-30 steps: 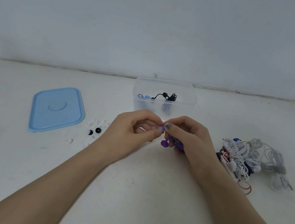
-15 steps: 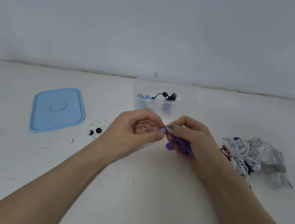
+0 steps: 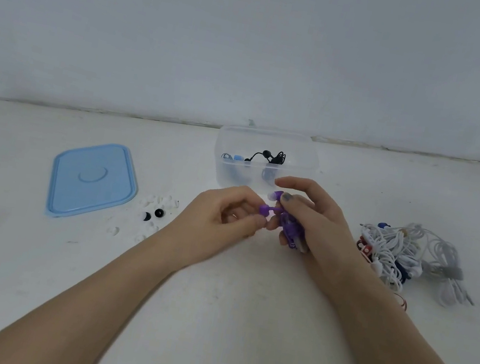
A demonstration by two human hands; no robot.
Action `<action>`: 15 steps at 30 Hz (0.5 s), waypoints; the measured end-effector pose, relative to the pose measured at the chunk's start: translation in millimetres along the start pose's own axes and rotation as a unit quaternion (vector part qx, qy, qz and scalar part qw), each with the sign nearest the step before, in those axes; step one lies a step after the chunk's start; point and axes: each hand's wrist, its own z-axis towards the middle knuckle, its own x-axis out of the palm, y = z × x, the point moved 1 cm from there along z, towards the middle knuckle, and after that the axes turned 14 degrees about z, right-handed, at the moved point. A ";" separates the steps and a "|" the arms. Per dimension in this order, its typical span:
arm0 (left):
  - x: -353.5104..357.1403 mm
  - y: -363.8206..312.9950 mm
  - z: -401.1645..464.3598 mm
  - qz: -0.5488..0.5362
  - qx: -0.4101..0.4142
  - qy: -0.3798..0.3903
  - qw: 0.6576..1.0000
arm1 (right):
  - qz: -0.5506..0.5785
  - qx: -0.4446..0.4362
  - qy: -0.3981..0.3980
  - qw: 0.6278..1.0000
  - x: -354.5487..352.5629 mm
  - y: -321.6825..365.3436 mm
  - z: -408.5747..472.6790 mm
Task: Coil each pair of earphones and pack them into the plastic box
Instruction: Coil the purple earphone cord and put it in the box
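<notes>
While the left hand [image 3: 219, 219] pinches one purple earbud in its fingers [image 3: 257, 221], the right hand [image 3: 311, 222] grips the coiled purple earphones [image 3: 289, 230] (bundle mostly hidden), just before the plastic box [image 3: 265, 157]; tangled earphones [image 3: 404, 257] lie right on the desk [image 3: 224, 322].

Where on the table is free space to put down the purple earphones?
Bare table between the forearms, and the strip between blue lid and plastic box. Crowded: loose ear tips beside the lid, earphone pile on the right.
</notes>
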 end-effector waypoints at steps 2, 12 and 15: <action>-1.0 0.8 1.4 -0.013 -0.005 -0.019 1.000 | -0.019 -0.004 0.008 1.000 1.5 -1.5 -0.1; 0.1 1.4 1.1 0.010 -0.018 -0.059 0.998 | -0.130 -0.051 0.014 0.990 6.2 -2.0 -4.2; 0.1 1.3 0.2 0.036 -0.013 -0.070 0.997 | -0.145 -0.052 0.014 0.988 7.5 -2.6 -5.9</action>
